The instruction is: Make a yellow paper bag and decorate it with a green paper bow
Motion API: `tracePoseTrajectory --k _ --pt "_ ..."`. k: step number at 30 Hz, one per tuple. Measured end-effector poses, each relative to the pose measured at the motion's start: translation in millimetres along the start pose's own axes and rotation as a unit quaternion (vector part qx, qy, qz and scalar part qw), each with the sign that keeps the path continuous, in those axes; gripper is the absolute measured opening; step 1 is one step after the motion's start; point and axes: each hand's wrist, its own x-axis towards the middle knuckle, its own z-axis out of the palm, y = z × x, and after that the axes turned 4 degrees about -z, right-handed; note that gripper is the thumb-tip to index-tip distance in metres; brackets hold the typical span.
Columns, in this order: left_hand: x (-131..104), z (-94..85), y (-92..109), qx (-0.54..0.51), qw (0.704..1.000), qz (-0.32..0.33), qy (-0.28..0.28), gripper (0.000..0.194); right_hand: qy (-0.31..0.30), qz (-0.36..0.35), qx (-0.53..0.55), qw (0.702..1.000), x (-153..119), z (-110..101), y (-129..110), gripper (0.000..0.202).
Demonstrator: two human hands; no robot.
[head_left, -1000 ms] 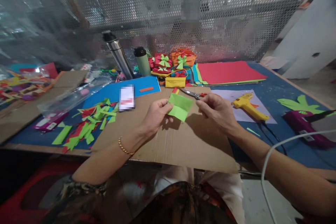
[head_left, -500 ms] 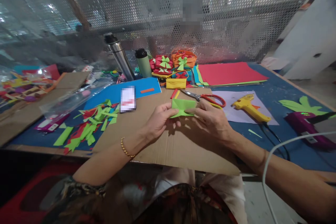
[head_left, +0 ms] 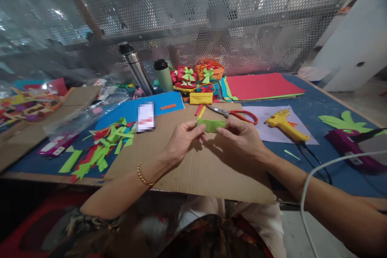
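Note:
A small folded piece of green paper (head_left: 211, 125) is stretched between both hands, just above a sheet of brown cardboard (head_left: 193, 173). Its left end is pinched by my left hand (head_left: 185, 137), thumb on the near side. My right hand (head_left: 242, 134) grips the right end the same way, with some fingers hidden behind. Beyond the paper lie red-handled scissors (head_left: 234, 113), partly behind my right hand, and a thin yellow strip (head_left: 202, 111). Past them rests a small yellow paper bag (head_left: 201, 97).
Green and red paper scraps (head_left: 105, 147) are heaped at left. A yellow glue gun (head_left: 287, 125) lies on purple paper (head_left: 311, 139) at right, its cord near a purple device (head_left: 353, 153). Behind stand a steel flask (head_left: 137, 68), a green bottle (head_left: 164, 76) and stacked red sheets (head_left: 263, 86).
The green paper has gone from a wider, opened shape to a narrower folded strip. Both hands still hold its ends, and the whole view has shifted slightly.

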Motion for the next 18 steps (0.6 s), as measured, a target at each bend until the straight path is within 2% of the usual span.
tracePoseTrajectory --k 3,4,6,8,9,12,18 --pt "0 1.0 1 0.003 1.000 0.009 0.012 0.041 0.027 0.058 0.066 0.996 -1 2 1 0.044" --pt "-1 1.6 2 0.006 1.000 0.013 0.014 0.040 0.014 0.074 0.095 0.993 -1 2 0 0.049" --pt "-2 2.9 4 0.015 1.000 0.018 0.018 0.038 -0.050 0.102 0.135 0.984 -2 1 -3 0.053" --pt "-3 3.6 4 0.018 1.000 0.010 0.013 0.037 -0.105 0.121 0.139 0.977 -4 1 -7 0.052" --pt "-4 3.6 4 0.014 1.000 -0.002 0.007 0.038 -0.113 0.129 0.133 0.976 -4 1 -8 0.054" --pt "-3 2.6 3 -0.021 0.999 -0.045 -0.021 0.039 -0.089 0.141 0.130 0.977 -5 2 -9 0.059" --pt "-1 1.4 2 -0.060 0.992 -0.090 -0.070 0.044 -0.096 0.137 0.141 0.976 -3 2 -5 0.059"
